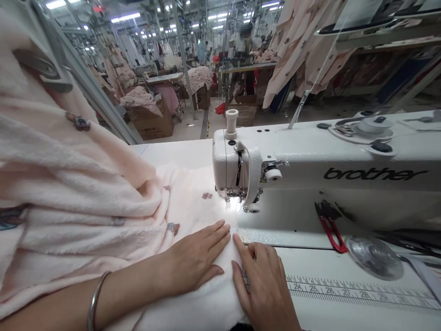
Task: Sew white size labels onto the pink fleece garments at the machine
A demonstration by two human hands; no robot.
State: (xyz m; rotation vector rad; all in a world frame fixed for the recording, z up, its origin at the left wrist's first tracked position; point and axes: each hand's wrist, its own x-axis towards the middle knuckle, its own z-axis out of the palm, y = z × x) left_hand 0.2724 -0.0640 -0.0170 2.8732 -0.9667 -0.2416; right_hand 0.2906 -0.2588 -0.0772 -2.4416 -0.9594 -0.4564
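Note:
Pale pink fleece fabric (196, 211) with small printed figures lies over the sewing machine bed, its right edge running up to the lit needle area. My left hand (198, 257) rests flat on this fabric, fingers stretched toward the presser foot (228, 200). Beside it, my right hand (263, 280) sits at the fabric's right edge. Its index finger points forward and touches the edge, the thumb lies apart from it, and the other fingers are curled. Above both hands stands the white sewing machine head (234, 161). The fabric's underside is hidden.
Red-handled thread snips (332, 230) and a clear round dish (375, 257) lie under the machine arm (344, 156). A printed ruler (330, 292) runs along the table front. More fabric hangs from a clamp (41, 64) at left. Cardboard boxes (151, 124) and a person (246, 41) appear behind.

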